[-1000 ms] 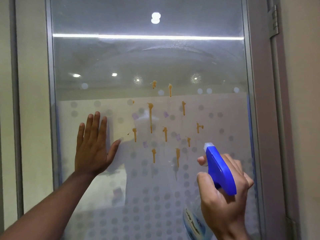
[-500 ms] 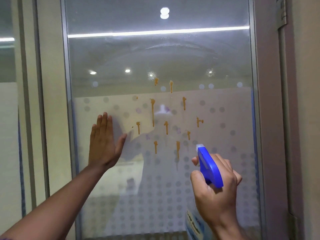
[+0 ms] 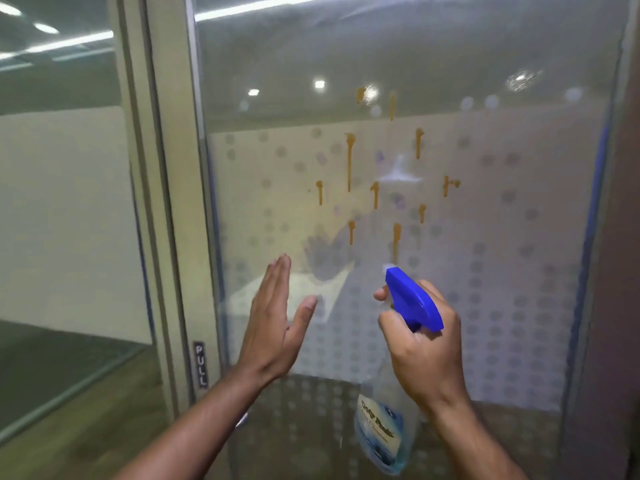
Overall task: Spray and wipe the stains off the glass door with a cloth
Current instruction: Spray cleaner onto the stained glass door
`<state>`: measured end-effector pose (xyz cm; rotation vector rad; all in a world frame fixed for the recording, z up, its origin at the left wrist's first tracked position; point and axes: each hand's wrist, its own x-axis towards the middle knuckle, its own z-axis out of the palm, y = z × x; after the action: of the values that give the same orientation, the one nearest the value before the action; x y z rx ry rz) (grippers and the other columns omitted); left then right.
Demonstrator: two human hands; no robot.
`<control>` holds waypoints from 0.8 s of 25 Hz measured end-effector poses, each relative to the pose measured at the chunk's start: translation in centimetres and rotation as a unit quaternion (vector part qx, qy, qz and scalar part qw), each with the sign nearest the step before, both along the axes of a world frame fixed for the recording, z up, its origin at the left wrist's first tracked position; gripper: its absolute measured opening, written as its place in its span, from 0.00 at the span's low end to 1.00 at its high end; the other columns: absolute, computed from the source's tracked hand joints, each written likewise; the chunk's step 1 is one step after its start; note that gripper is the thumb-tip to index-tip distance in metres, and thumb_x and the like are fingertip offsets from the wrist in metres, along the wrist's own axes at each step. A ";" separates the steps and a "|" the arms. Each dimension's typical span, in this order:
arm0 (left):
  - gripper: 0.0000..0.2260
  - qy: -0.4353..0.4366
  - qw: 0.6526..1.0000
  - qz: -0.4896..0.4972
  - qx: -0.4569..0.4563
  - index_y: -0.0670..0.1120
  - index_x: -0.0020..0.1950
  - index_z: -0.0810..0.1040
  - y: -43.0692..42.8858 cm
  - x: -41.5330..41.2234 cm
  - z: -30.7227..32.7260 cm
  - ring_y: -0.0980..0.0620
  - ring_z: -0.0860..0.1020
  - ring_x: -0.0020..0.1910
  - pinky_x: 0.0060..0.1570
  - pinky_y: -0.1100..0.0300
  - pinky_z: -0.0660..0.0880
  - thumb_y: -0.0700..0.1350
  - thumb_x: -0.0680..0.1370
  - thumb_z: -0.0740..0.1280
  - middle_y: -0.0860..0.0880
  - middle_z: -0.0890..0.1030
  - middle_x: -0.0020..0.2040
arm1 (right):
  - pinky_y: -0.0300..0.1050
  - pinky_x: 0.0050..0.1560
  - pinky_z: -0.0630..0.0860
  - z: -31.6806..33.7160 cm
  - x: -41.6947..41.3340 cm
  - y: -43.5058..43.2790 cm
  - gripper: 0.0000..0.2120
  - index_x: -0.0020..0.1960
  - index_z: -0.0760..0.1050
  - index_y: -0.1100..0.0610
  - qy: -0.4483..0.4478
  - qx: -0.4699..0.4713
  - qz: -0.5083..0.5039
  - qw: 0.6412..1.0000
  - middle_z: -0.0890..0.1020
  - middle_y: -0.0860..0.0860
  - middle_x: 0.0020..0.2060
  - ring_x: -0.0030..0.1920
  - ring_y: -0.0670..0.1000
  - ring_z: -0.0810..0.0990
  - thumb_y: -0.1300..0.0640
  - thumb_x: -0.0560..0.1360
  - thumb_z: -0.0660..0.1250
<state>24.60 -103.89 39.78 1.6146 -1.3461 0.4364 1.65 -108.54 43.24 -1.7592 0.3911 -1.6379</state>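
Stained glass door point(image 3: 485, 237), right hand point(image 3: 424, 348) gripping spray bottle point(image 3: 381, 427), left hand point(image 3: 277, 320) flat

The left hand point(image 3: 277, 320) has come off the glass door point(image 3: 519, 237), where it lay flat 1 second ago; it is now turned edge-on; the right hand point(image 3: 426, 344) has carried the spray bottle point(image 3: 412, 299) leftward, beneath the orange stains point(image 3: 349, 161); the door's frame with its PULL label point(image 3: 201, 364) has entered view.

Two bare forearms, hands point(image 3: 273, 323) without rings, no sleeves.
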 end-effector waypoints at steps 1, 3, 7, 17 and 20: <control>0.39 0.020 1.000 -0.004 0.008 0.57 0.90 0.48 1.2 -0.6 -1.2 0.67 0.43 0.87 0.85 0.58 0.46 0.74 0.83 0.52 0.61 0.48 0.89 | 0.42 0.34 0.70 -0.6 0.4 0.3 0.08 0.42 0.81 0.48 0.009 0.003 0.015 1.000 0.84 0.47 0.43 0.30 0.46 0.73 0.59 0.69 0.66; 0.40 0.064 0.998 -0.018 0.006 0.58 0.89 0.50 3.7 -1.7 -3.3 0.67 0.45 0.87 0.86 0.57 0.48 0.75 0.82 0.54 0.62 0.50 0.89 | 0.44 0.35 0.70 -1.6 1.3 1.3 0.06 0.40 0.81 0.52 0.027 0.013 0.051 0.998 0.85 0.46 0.42 0.30 0.45 0.72 0.60 0.69 0.66; 0.39 0.152 0.985 -0.082 0.019 0.60 0.87 0.58 9.4 -3.4 -6.3 0.67 0.53 0.86 0.86 0.56 0.53 0.76 0.80 0.58 0.64 0.59 0.87 | 0.35 0.31 0.66 -3.0 3.5 3.8 0.09 0.45 0.83 0.58 0.048 0.052 0.150 0.986 0.76 0.37 0.28 0.25 0.43 0.65 0.61 0.70 0.65; 0.27 0.290 0.936 -0.132 0.146 0.49 0.76 0.77 28.5 -3.9 -14.1 0.54 0.80 0.74 0.78 0.53 0.73 0.44 0.78 0.79 0.54 0.83 0.72 | 0.40 0.40 0.74 -8.5 11.8 18.2 0.09 0.45 0.82 0.66 0.128 0.103 0.353 0.921 0.86 0.50 0.39 0.38 0.46 0.79 0.64 0.68 0.66; 0.26 0.302 0.944 -0.057 0.119 0.49 0.72 0.81 35.6 -3.0 -16.3 0.57 0.84 0.67 0.71 0.62 0.76 0.39 0.75 0.80 0.56 0.87 0.66 | 0.34 0.42 0.75 -10.3 14.0 25.1 0.08 0.43 0.85 0.57 0.158 0.095 0.398 0.899 0.87 0.52 0.41 0.41 0.40 0.82 0.64 0.69 0.68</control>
<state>21.64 -68.30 23.47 1.6657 -1.0315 -0.2924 15.65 -83.42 32.92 -1.7051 -0.0455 -0.7139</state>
